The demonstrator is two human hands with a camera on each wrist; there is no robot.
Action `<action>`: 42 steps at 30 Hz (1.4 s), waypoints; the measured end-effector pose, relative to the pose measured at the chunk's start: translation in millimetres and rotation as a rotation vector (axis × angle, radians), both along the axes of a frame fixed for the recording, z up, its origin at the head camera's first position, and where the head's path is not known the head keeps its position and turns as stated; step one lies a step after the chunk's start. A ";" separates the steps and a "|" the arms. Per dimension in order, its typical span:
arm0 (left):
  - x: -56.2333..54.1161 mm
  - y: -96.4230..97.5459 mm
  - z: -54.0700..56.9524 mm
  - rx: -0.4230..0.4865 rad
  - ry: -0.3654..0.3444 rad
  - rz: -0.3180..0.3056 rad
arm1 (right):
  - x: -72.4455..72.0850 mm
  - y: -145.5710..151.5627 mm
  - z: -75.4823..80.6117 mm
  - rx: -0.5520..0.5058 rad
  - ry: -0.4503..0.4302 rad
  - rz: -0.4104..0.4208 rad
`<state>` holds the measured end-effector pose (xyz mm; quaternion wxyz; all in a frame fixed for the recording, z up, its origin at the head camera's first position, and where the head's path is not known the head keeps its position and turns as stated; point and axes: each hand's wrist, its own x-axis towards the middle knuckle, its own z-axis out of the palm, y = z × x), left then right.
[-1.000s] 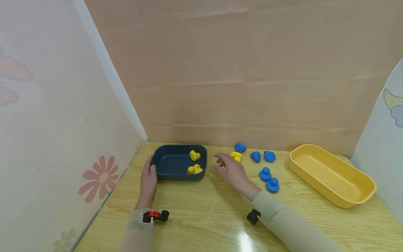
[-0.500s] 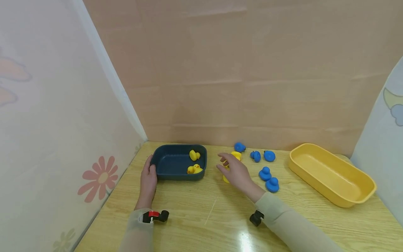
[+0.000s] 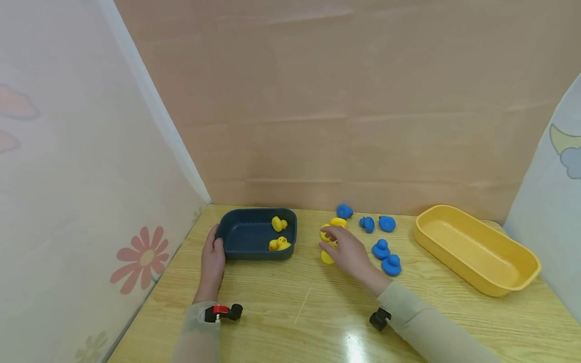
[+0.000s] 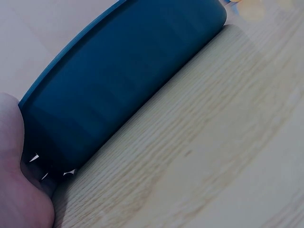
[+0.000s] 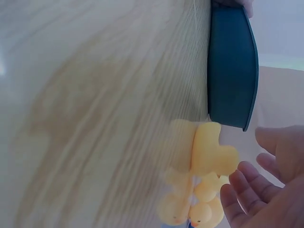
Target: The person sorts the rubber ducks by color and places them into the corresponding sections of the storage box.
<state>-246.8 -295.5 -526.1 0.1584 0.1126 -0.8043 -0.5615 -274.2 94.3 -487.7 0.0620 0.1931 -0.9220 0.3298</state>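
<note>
Left grip point(image 3: 213, 262): clamped on dark tub point(image 3: 247, 237)
Right grip point(image 3: 348, 251): apart
Yellow duck point(image 3: 327, 257): nine o'clock from there; I'd pinch squarely

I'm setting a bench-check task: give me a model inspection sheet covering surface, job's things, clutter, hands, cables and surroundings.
Surface: wood-grain table with a pale line and a glare spot.
Job's things: dark tray with yellow ducks inside; loose yellow ducks outside it.
Clutter: five blue ducks; yellow tub at right.
Hands: left hand holds the tray's left end; right hand is at the loose ducks, contact unclear.
Cables: nothing seen.
Surroundings: tan backdrop behind, patterned panels both sides.
</note>
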 end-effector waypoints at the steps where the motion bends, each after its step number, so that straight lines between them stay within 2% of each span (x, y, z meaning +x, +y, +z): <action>1: -0.1 0.0 0.2 0.002 0.000 0.001 | 0.4 1.5 -0.3 0.006 0.003 0.001; 7: -0.6 -0.6 -0.5 0.012 0.000 -0.005 | 1.3 9.2 -2.7 0.025 -0.015 -0.004; 16: -1.0 -0.6 -1.9 0.022 0.005 -0.005 | 4.5 18.3 -4.6 0.017 -0.118 0.000; 29: -0.1 -0.5 -1.8 0.029 0.005 -0.009 | 5.0 27.5 -12.0 0.012 -0.115 0.024; 36: 0.5 -1.6 -3.5 0.032 0.000 -0.013 | 4.5 24.4 -7.8 0.034 -0.110 0.016; 42: -1.2 -1.0 -3.1 0.029 0.009 -0.015 | 3.8 15.0 5.8 0.020 -0.096 0.007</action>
